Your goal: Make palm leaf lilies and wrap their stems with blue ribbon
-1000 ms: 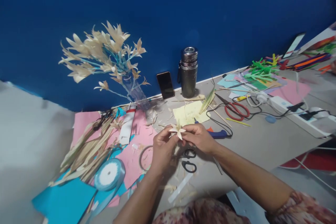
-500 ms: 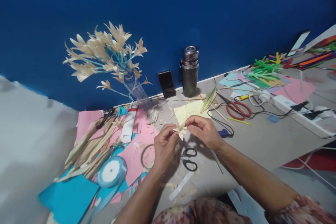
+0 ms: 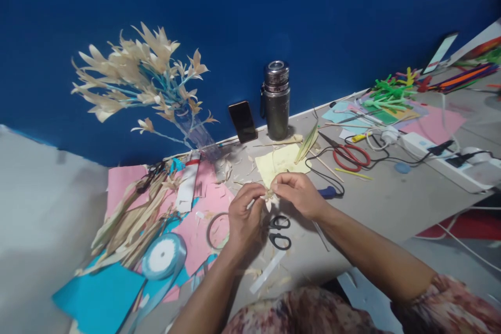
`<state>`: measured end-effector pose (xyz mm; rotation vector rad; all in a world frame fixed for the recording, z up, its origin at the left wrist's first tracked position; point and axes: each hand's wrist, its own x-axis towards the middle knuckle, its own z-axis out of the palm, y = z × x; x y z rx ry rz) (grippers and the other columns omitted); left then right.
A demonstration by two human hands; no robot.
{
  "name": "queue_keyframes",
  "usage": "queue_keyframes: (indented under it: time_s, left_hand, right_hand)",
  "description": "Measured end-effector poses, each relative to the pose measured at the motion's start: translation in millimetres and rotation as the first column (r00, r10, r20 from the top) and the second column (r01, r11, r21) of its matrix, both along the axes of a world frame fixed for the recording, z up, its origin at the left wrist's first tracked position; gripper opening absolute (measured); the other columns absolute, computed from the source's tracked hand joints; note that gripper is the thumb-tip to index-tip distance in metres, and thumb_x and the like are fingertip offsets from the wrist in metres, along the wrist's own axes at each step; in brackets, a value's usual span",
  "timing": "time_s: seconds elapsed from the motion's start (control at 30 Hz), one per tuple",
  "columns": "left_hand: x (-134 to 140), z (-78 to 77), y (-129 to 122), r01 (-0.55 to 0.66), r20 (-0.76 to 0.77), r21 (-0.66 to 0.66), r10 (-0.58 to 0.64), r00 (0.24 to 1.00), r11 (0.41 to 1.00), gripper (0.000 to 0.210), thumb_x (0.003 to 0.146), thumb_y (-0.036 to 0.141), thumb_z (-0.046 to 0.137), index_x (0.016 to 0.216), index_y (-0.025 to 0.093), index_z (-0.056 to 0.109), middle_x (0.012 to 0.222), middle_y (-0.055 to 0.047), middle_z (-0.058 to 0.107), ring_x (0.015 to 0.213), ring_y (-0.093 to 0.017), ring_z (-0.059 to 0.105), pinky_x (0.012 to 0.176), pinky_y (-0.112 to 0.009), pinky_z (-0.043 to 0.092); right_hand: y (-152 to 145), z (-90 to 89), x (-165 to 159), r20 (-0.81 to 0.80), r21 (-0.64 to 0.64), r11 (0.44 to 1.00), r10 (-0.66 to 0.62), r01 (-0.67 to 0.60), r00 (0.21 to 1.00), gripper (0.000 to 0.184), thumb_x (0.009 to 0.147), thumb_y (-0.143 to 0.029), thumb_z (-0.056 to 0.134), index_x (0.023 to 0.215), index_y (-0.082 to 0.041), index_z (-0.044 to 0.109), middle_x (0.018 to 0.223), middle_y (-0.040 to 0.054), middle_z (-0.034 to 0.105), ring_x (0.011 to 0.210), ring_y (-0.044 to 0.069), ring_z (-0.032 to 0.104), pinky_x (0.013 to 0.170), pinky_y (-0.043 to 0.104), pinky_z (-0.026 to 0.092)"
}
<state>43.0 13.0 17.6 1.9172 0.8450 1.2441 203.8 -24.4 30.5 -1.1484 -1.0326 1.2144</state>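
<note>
While pinching 1 small pale flower [image 3: 269, 203] in the fingertips of the left hand [image 3: 246, 211], also gripping it with the right hand [image 3: 300, 197], thumb against fingers. Sits just in front of the yellow paper [image 3: 269, 166], btw. Can see black-handled scissors [image 3: 281, 234] closer in than that paper, and red-handled scissors [image 3: 341, 148] off to its right. Can also spot a metal flask [image 3: 277, 110] and a propped-up phone [image 3: 242, 122] behind it, plus a blue ribbon spool [image 3: 170, 257] way over to its left.
</note>
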Motion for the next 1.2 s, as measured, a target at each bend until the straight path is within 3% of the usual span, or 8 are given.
queue_keyframes:
  time_s: [0.1,0.2,0.33,0.5,0.7,0.93,1.1,1.2]
  left_hand:
    - [1.4,0.8,-1.7,-0.001,0.013,-0.008,0.001,1.000,1.000,0.016,0.084,0.015,0.059,0.080,0.021,0.073,0.084,-0.004,0.073,0.081,-0.018,0.068,0.075,-0.030,0.053]
    - [1.9,0.7,-2.1,0.001,0.030,-0.044,0.000,1.000,0.999,0.014,0.084,0.017,0.060,0.079,0.021,0.073,0.082,-0.004,0.073,0.079,-0.018,0.067,0.074,-0.030,0.053]
    - [0.7,-1.3,0.4,0.007,0.032,-0.114,-0.003,0.999,0.993,0.014,0.084,0.016,0.059,0.078,0.020,0.072,0.083,-0.004,0.072,0.081,-0.018,0.066,0.076,-0.029,0.051]
    - [-1.6,-3.7,2.5,0.043,0.041,-0.198,-0.036,0.999,0.979,0.011,0.084,0.017,0.060,0.078,0.019,0.070,0.084,-0.004,0.069,0.081,-0.017,0.064,0.076,-0.028,0.050]
    - [-2.3,-3.6,2.0,0.080,0.041,-0.228,-0.073,0.996,0.970,0.011,0.084,0.017,0.061,0.078,0.019,0.069,0.085,-0.004,0.069,0.083,-0.017,0.064,0.078,-0.028,0.049]
    - [-1.0,-2.1,3.2,0.077,0.073,-0.186,-0.064,0.995,0.980,0.010,0.083,0.018,0.064,0.076,0.019,0.071,0.082,-0.004,0.069,0.078,-0.016,0.063,0.074,-0.027,0.048]
    - [0.0,-1.9,4.1,0.097,0.132,-0.437,-0.043,0.990,0.894,0.008,0.078,0.024,0.071,0.074,0.017,0.072,0.079,-0.003,0.068,0.075,-0.016,0.061,0.071,-0.026,0.047]
    - [1.0,-0.6,3.8,0.102,0.142,-0.515,-0.033,0.989,0.851,0.012,0.076,0.025,0.073,0.068,0.016,0.070,0.071,-0.002,0.066,0.068,-0.014,0.057,0.068,-0.025,0.046]
  right_hand:
    - [2.6,-4.1,-6.6,-0.307,-0.150,0.987,0.013,-0.062,0.952,0.028,0.073,-0.036,0.071,0.060,-0.017,0.055,0.050,-0.0073,0.041,0.045,0.006,0.025,0.046,0.022,0.016]
    - [4.2,-5.4,-10.3,-0.457,-0.200,0.974,0.004,-0.107,0.890,0.026,0.067,-0.033,0.075,0.061,-0.016,0.056,0.051,-0.0062,0.046,0.043,0.003,0.022,0.044,0.021,0.011]
    - [3.9,-3.9,-7.5,-0.429,-0.162,0.981,0.027,-0.106,0.903,0.027,0.069,-0.036,0.075,0.062,-0.015,0.059,0.055,-0.0035,0.052,0.042,0.003,0.026,0.044,0.021,0.012]
    - [0.7,-4.8,-2.4,-0.288,-0.048,0.994,0.085,-0.102,0.954,0.030,0.076,-0.042,0.075,0.072,-0.015,0.062,0.052,-0.0071,0.044,0.046,0.006,0.031,0.046,0.022,0.018]
    - [0.5,-4.3,-1.4,-0.198,-0.090,0.993,0.063,-0.083,0.978,0.022,0.074,-0.035,0.073,0.069,-0.014,0.065,0.049,-0.0076,0.042,0.046,0.006,0.032,0.046,0.022,0.021]
    - [4.2,-4.8,-4.1,-0.475,-0.214,0.957,0.074,-0.197,0.877,0.027,0.064,-0.032,0.079,0.064,-0.013,0.059,0.052,-0.0066,0.046,0.042,0.001,0.024,0.043,0.019,0.009]
    - [7.5,-9.4,-1.9,-0.528,-0.228,0.956,0.038,-0.184,0.848,0.035,0.064,-0.037,0.085,0.063,-0.011,0.060,0.060,-0.0033,0.053,0.043,0.000,0.027,0.042,0.017,0.012]
    - [9.2,-12.0,1.5,-0.510,-0.193,0.973,0.008,-0.124,0.860,0.037,0.068,-0.040,0.085,0.066,-0.011,0.063,0.062,-0.0031,0.053,0.043,0.000,0.028,0.041,0.016,0.012]
